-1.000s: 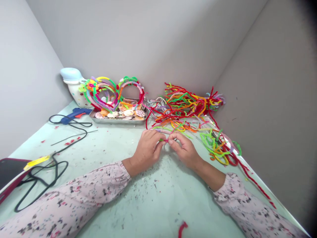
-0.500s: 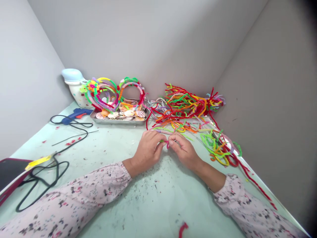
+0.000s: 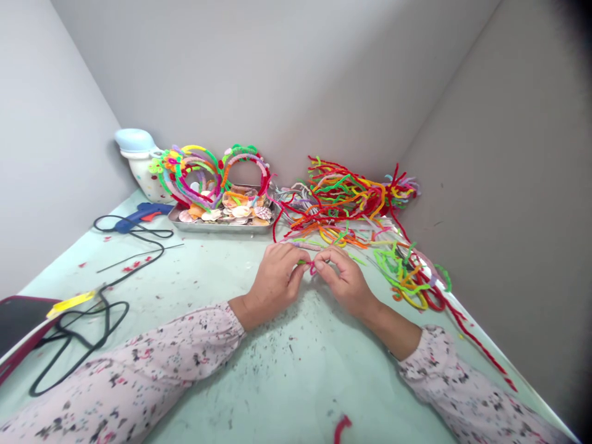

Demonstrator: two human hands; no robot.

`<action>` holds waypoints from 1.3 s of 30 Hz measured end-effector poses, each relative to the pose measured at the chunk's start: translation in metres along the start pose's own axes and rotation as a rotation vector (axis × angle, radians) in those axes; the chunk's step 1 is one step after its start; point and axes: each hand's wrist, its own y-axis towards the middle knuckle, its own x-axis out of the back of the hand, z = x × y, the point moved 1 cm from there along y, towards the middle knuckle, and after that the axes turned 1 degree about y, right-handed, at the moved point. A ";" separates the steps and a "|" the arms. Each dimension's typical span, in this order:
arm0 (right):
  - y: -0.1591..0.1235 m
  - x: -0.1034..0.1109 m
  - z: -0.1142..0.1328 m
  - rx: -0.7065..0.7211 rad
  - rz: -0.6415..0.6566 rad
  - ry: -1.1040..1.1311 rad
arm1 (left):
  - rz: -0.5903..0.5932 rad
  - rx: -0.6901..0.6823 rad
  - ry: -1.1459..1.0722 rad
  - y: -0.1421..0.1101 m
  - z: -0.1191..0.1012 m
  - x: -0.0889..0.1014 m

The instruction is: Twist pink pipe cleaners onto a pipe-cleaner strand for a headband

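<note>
Fingers narrow: small green-and-pink fuzzy craft stem (image 3: 312, 267) pinched by left hand (image 3: 274, 275) and right hand (image 3: 348, 283). Fine shaping judged in hand; light, steady pinch required for next move.

The near middle of the surface (image 3: 277, 376) has room. The shell tray (image 3: 222, 228) and fuzzy sticks (image 3: 346, 191) block the far side; a black cord (image 3: 106, 302) crosses the left.

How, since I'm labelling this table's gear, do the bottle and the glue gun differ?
The bottle is white with a pale blue top; the glue gun is darker blue with a red-orange trigger. The bottle stands, while the glue gun lies flat. Both are left of the tray.
</note>
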 end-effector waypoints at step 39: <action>-0.001 -0.003 -0.001 0.058 0.044 -0.053 | 0.034 -0.023 -0.047 0.000 -0.002 0.001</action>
